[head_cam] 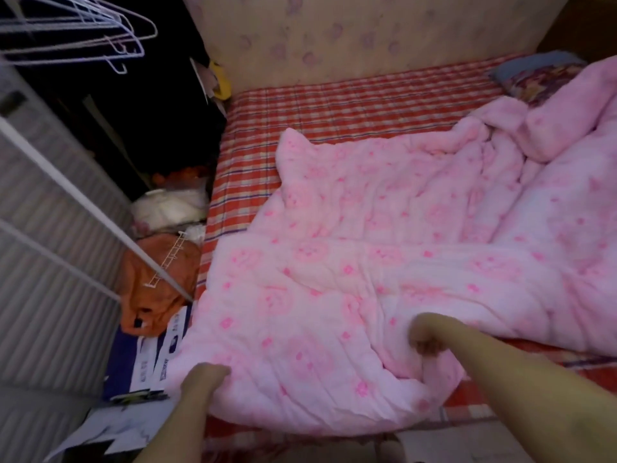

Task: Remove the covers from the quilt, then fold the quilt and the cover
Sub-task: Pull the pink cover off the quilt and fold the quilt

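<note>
A pink quilt (384, 235) with a darker pink flower print lies rumpled across the bed, bunched up at the far right. My left hand (204, 375) grips its near left corner at the bed's edge. My right hand (429, 335) is closed on a fold of the quilt along the near edge, a little to the right of centre. I cannot tell a separate cover apart from the quilt.
The bed has a red checked sheet (300, 111) and a patterned headboard (350, 35) at the far side. A blue patterned pillow (534, 73) lies at the far right. Left of the bed are an orange bag (160, 289), white bundles (170, 205), papers (150, 362) and wire hangers (83, 31).
</note>
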`<state>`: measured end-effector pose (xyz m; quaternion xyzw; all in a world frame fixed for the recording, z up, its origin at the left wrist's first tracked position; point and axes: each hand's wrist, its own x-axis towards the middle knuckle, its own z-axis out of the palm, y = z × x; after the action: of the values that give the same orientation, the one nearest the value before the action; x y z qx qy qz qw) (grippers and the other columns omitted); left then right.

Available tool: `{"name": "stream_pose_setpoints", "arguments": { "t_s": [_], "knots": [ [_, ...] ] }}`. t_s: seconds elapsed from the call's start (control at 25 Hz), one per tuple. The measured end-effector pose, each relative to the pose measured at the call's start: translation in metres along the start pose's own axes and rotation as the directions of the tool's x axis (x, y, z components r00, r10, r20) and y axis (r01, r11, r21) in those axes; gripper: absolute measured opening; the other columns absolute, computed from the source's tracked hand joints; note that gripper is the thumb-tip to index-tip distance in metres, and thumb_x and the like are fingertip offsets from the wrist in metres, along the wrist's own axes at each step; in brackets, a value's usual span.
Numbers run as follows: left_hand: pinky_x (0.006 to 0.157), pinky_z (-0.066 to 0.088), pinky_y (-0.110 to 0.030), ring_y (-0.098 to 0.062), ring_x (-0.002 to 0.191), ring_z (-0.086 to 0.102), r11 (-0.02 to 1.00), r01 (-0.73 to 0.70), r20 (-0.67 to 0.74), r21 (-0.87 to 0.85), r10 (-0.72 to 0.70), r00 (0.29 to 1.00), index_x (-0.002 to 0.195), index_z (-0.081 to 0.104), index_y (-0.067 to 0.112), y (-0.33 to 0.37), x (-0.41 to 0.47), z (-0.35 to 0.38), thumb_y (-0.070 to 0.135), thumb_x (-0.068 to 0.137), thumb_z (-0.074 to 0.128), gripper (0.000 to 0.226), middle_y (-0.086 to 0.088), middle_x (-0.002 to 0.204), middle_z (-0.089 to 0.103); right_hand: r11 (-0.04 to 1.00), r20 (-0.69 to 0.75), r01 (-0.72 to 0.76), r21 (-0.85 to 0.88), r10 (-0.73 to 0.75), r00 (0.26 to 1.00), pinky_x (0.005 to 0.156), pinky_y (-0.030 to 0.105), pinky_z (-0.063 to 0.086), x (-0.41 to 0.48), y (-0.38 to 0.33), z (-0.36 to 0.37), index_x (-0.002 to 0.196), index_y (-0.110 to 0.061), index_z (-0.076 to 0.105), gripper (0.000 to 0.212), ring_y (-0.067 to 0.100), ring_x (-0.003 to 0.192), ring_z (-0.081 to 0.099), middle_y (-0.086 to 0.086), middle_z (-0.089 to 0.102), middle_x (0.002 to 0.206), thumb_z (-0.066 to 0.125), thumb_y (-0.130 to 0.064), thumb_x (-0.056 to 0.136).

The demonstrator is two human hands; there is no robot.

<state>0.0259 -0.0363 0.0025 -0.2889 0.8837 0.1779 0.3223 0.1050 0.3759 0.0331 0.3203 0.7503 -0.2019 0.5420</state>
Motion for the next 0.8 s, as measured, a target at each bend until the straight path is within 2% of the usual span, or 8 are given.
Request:
{"name": "stream_pose_setpoints", "arguments": {
  "t_s": [0.16, 0.24, 0.32, 0.36, 0.48, 0.6, 0.72, 0.8],
  "knots": [
    [0.103, 0.037, -0.043, -0.037, 0.126, 0.04, 0.999, -0.037, -0.199, -0.03, 0.03, 0.979, 0.139, 0.034, 0.003, 0.061, 0.01, -0.012, 0.043, 0.075, 0.074, 0.086, -0.02, 0.141, 0.037, 0.995, -0.025, 0.07, 0.075, -0.068, 0.997, 0.049, 0.018, 0.043, 0.002, -0.028, -0.08, 0.066, -0.011, 0.056, 0.031, 0.01, 0.051, 0.057, -0.002, 0.058, 0.038, 0.048, -0.02, 0.095],
    [0.101, 0.038, -0.045, -0.039, 0.126, 0.04, 0.981, -0.195, -0.239, -0.009, 0.187, 0.953, 0.138, 0.034, 0.002, 0.1, 0.028, -0.016, 0.042, 0.073, 0.077, 0.087, -0.024, 0.138, 0.039, 0.97, -0.304, 0.221, 0.097, -0.183, 0.935, 0.048, 0.018, 0.041, 0.007, -0.049, -0.121, 0.062, -0.012, 0.059, 0.031, 0.01, 0.046, 0.058, -0.002, 0.058, 0.041, 0.059, -0.026, 0.089],
    [0.1, 0.039, -0.044, -0.039, 0.126, 0.042, 0.952, -0.296, -0.208, -0.083, 0.273, 0.939, 0.138, 0.035, 0.001, 0.14, 0.054, -0.013, 0.047, 0.07, 0.079, 0.094, -0.024, 0.137, 0.043, 0.936, -0.563, 0.35, 0.038, -0.269, 0.781, 0.064, 0.023, 0.043, 0.038, -0.063, -0.147, 0.082, -0.012, 0.064, 0.026, 0.017, 0.073, 0.064, 0.003, 0.066, 0.068, 0.071, -0.037, 0.08],
    [0.101, 0.039, -0.042, -0.038, 0.126, 0.043, 0.947, -0.31, -0.182, -0.082, 0.291, 0.939, 0.139, 0.033, 0.001, 0.158, 0.065, -0.009, 0.051, 0.067, 0.079, 0.099, -0.022, 0.137, 0.045, 0.915, -0.592, 0.398, 0.058, -0.29, 0.752, 0.076, 0.026, 0.044, 0.055, -0.07, -0.154, 0.104, -0.013, 0.061, 0.045, 0.021, 0.092, 0.063, 0.006, 0.067, 0.092, 0.074, -0.045, 0.075],
    [0.106, 0.038, -0.041, -0.034, 0.128, 0.044, 0.931, -0.327, -0.083, -0.162, 0.318, 0.945, 0.146, 0.024, 0.007, 0.188, 0.098, 0.018, 0.061, 0.054, 0.081, 0.121, -0.018, 0.143, 0.042, 0.93, -0.483, 0.367, -0.026, -0.333, 0.809, 0.1, 0.038, 0.039, 0.11, -0.088, -0.143, 0.137, -0.017, 0.033, 0.1, 0.028, 0.121, 0.05, 0.009, 0.05, 0.132, 0.072, -0.067, 0.06],
    [0.101, 0.044, -0.047, -0.033, 0.124, 0.049, 0.912, -0.355, -0.08, -0.205, 0.346, 0.935, 0.147, 0.025, 0.018, 0.187, 0.129, 0.044, 0.078, 0.037, 0.073, 0.134, -0.012, 0.144, 0.043, 0.863, -0.466, 0.471, -0.182, -0.498, 0.732, 0.091, 0.029, 0.041, 0.134, -0.109, -0.14, 0.124, -0.018, 0.053, 0.06, 0.024, 0.115, 0.055, 0.008, 0.059, 0.125, 0.069, -0.048, 0.075],
    [0.112, 0.03, -0.041, -0.028, 0.137, 0.033, 0.861, -0.479, -0.167, -0.172, 0.454, 0.875, 0.147, 0.027, 0.012, 0.225, 0.113, 0.018, 0.043, 0.069, 0.08, 0.099, -0.011, 0.15, 0.034, 0.842, -0.634, 0.528, -0.114, -0.471, 0.614, 0.074, 0.028, 0.042, 0.13, -0.095, -0.185, 0.094, -0.018, 0.069, 0.02, 0.024, 0.097, 0.063, 0.006, 0.069, 0.1, 0.069, -0.029, 0.077],
    [0.112, 0.029, -0.04, -0.029, 0.135, 0.036, 0.823, -0.543, -0.29, -0.169, 0.485, 0.825, 0.145, 0.032, 0.006, 0.256, 0.125, -0.005, 0.031, 0.068, 0.083, 0.095, -0.015, 0.147, 0.038, 0.907, -0.661, 0.418, -0.054, -0.346, 0.666, 0.066, 0.026, 0.039, 0.126, -0.063, -0.211, 0.074, -0.02, 0.066, 0.006, 0.025, 0.086, 0.064, 0.007, 0.067, 0.084, 0.07, -0.024, 0.072]
  ]
}}
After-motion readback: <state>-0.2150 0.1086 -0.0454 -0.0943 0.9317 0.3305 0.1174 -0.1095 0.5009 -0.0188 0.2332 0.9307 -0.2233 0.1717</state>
